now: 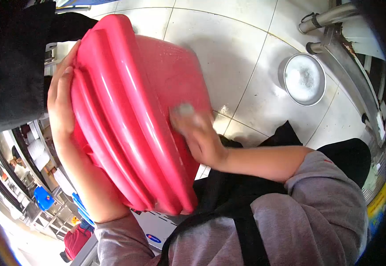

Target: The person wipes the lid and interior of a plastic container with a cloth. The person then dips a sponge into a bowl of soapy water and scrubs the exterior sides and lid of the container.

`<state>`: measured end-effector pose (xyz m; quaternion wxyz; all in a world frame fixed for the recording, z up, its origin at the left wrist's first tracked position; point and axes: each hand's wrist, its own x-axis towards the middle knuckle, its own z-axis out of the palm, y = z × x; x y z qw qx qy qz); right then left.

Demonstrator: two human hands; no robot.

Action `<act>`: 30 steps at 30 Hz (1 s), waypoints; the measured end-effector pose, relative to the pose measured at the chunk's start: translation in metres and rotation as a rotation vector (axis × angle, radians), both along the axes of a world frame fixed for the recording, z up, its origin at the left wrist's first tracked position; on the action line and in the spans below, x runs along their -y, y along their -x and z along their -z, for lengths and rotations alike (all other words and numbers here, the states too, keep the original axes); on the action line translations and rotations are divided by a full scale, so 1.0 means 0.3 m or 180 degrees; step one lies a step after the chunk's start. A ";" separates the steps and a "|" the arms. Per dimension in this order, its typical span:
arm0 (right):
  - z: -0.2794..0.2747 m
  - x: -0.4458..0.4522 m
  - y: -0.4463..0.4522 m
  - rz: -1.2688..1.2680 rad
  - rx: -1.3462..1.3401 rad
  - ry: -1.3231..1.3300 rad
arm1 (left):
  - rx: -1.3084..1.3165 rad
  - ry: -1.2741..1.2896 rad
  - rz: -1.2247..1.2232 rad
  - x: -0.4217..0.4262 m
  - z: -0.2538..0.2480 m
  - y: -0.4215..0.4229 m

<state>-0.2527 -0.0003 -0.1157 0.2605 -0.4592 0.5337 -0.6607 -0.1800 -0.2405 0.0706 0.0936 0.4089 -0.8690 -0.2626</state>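
Note:
A large glossy red plastic tub (175, 66) is tilted on its side in front of me, its thick ridged rim turned to the left. My left hand (62, 99) grips the rim at the far left, with the forearm running along it. Against the tub's outer wall, on the right, is my right hand (197, 133), its fingers bent and blurred by motion. A small greyish pad (184, 110) shows at those fingertips; its exact kind is too smeared to tell.
A round metal pan (306, 80) of foamy water stands on the white tiled floor (228, 48). Metal table legs (352, 66) line the right side. Shelving (20, 164) and a person in a red top (77, 241) appear at the lower left.

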 end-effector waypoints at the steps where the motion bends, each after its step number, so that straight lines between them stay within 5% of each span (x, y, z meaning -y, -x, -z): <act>1: 0.033 -0.053 -0.080 -0.0528 0.2051 0.0223 | -0.0074 0.0041 0.0010 0.034 0.021 -0.027; 2: 0.079 -0.080 -0.142 -0.1079 0.4078 0.0446 | -0.0126 -0.0056 -0.0159 0.017 0.017 -0.014; 4: 0.103 0.057 -0.019 -0.0519 0.0789 0.0551 | -0.0128 0.0044 0.0018 0.037 0.019 -0.032; 9: -0.001 0.258 0.094 0.0155 -0.0600 -0.0199 | -0.0057 0.0372 -0.0005 0.107 0.041 -0.073; 11: 0.007 0.027 0.045 -0.0226 -0.0948 -0.0226 | 0.0252 0.0623 -0.0129 0.110 0.039 -0.083; 13: 0.038 -0.168 0.129 -0.1606 -0.1266 -0.0493 | 0.0698 0.0986 -0.0349 0.072 0.007 -0.069; 15: -0.057 -0.260 0.255 -0.1634 -0.0507 -0.1887 | 0.1367 0.1331 -0.0764 0.060 -0.002 -0.046; 17: 0.006 -0.264 0.340 -0.0621 0.0950 -0.2174 | 0.2056 0.1534 -0.1480 -0.018 -0.032 -0.002; 18: -0.095 -0.256 0.382 -0.0624 0.0851 -0.2113 | 0.2098 0.1960 -0.1391 -0.080 -0.052 -0.003; 20: -0.314 -0.290 0.479 -0.0442 0.3623 -0.1150 | 0.1557 0.1824 -0.1338 -0.240 -0.090 -0.023; 22: -0.448 -0.372 0.539 -0.0960 0.4011 -0.0641 | 0.0622 0.1778 -0.1159 -0.401 -0.084 -0.117; 26: -0.586 -0.515 0.554 -0.2145 0.4449 0.0317 | 0.0470 0.1681 -0.1343 -0.719 0.022 -0.288; 30: -0.646 -0.577 0.545 -0.2620 0.4591 0.0410 | 0.0449 0.1877 -0.1311 -0.813 0.019 -0.310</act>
